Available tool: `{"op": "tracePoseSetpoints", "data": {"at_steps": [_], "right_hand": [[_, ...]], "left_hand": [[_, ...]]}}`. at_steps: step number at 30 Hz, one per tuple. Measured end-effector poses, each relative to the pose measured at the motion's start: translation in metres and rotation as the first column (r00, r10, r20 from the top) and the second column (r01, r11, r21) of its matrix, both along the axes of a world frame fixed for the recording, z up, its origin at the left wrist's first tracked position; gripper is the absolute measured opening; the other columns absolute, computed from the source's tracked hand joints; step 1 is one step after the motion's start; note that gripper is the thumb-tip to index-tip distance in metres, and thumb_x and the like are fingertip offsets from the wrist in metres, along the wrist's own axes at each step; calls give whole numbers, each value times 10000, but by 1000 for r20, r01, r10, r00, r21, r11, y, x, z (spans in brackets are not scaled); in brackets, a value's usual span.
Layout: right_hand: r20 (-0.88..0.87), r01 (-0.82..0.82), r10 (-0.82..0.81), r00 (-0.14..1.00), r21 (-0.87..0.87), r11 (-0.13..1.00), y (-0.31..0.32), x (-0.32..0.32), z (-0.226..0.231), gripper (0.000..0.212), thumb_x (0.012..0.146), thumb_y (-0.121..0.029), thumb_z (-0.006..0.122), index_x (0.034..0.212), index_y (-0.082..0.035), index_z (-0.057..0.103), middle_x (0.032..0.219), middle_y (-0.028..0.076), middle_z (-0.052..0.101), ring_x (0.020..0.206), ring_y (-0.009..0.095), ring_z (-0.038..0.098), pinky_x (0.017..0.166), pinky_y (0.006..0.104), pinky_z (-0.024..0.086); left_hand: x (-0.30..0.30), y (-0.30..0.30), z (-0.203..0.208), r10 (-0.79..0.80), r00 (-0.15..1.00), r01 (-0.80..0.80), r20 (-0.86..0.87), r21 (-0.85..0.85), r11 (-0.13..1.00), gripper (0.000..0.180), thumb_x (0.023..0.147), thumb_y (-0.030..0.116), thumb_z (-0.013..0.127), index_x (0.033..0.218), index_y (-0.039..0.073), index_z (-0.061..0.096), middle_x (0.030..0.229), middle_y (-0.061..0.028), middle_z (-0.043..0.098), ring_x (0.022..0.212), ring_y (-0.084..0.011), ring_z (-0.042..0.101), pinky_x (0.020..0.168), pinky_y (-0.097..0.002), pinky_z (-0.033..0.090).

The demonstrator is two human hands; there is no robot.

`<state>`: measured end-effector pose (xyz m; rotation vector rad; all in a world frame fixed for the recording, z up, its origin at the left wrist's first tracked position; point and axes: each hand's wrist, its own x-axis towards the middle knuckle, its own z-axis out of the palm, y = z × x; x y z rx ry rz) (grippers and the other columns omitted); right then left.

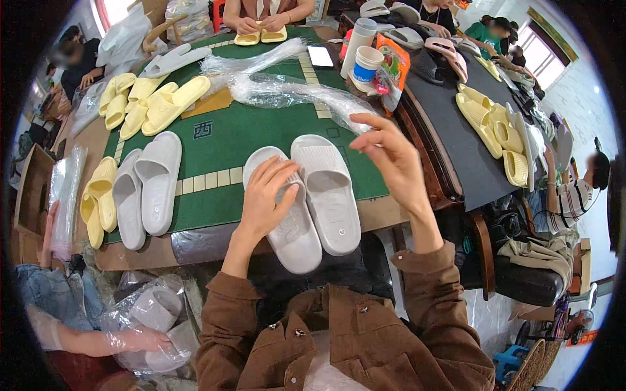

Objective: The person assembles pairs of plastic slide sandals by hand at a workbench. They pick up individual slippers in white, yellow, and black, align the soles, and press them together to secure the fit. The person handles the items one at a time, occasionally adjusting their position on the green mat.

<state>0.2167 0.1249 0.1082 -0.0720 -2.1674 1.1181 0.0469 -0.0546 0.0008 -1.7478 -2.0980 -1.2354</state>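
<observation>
A pair of grey slide sandals lies side by side in front of me, heels toward me and jutting past the table's near edge. Across the strap of the left grey slide (297,238) rests my left hand (266,195), its fingers stretched out and its thumb apart. The right grey slide (336,215) touches it and has a small round sticker at the heel. My right hand (394,159) is raised beyond this slide, fingers bent and apart, with nothing visible in them. Its fingertips are close to the end of a pile of clear plastic bags (280,91).
The green-topped table (218,150) bears another grey pair (160,186) and several yellow slides (173,104) at left. A white cup (366,68) and bottle stand at the far right. At lower left, another person's hand (147,340) holds bagged slides. Co-workers sit around.
</observation>
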Motion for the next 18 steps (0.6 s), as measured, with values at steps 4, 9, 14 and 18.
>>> {"op": "tracePoseSetpoints", "data": {"at_steps": [4,9,14,18], "right_hand": [[-230,-346,277,933,-358,867,-47,32,51,224,956,-72,499,1024,64,664,1137,213,630,892,224,655,767,295,525],[-323,-496,428,844,-166,853,-77,42,50,231,989,-237,513,955,-47,641,864,257,663,664,312,676,486,353,559],[-419,-399,249,873,-321,859,-79,70,39,268,1006,-232,451,1154,-30,551,722,191,632,569,294,636,476,366,547],[-341,-99,-109,934,-537,838,-45,100,31,368,1003,-164,446,1332,-6,406,716,122,582,444,124,461,411,238,398]], "left_hand": [[33,-12,37,-57,980,2,193,271,963,511,827,173,644,1303,25,532,1332,-151,526,1126,-274,536,869,-358,464],[97,-34,92,-376,846,275,377,294,915,627,773,83,732,1346,13,486,1272,-150,558,807,-185,583,650,-280,482],[111,-53,72,-452,666,413,593,211,886,307,835,-44,620,1133,27,626,982,-112,658,795,-192,624,690,-312,510],[93,-73,47,-206,924,172,322,131,976,215,792,-41,629,993,32,658,940,-100,656,803,-261,615,707,-341,515]]}}
